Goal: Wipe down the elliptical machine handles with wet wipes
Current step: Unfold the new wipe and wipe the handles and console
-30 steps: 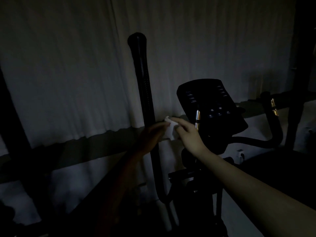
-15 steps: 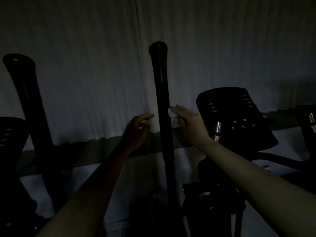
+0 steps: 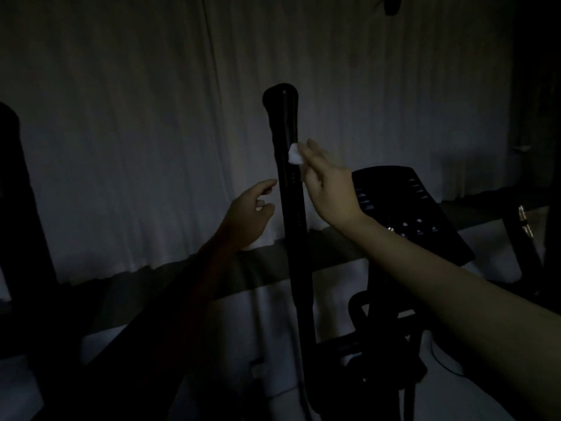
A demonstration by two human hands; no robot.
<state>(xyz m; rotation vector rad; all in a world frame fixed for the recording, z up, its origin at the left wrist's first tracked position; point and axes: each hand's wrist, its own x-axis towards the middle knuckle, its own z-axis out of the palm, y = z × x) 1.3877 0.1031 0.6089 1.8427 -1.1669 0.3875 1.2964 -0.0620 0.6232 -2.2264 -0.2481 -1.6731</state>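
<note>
- Pinching a small white wipe in the right hand, fingers curled round it, and pressing it against the right side of the tall black handle, a little below the rounded top.
- Hovering just left of the handle with the left hand, fingers loosely bent, holding nothing and not clearly touching the bar.
- Standing upright in mid-frame, the handle, with the dark console to its right and a pale curtain behind.
- Judging the wipe as light, soft and damp, likely to bunch up or slip: best kept flat under the fingertips or wrapped part-way round the bar.
- Judging the handle as stiff and smooth, probably free to swing on its pivot: steadying it lower down with the free hand looking sensible.
- Finding no readable brand, label or writing; faint pale marks on the console staying too dim to make out.
</note>
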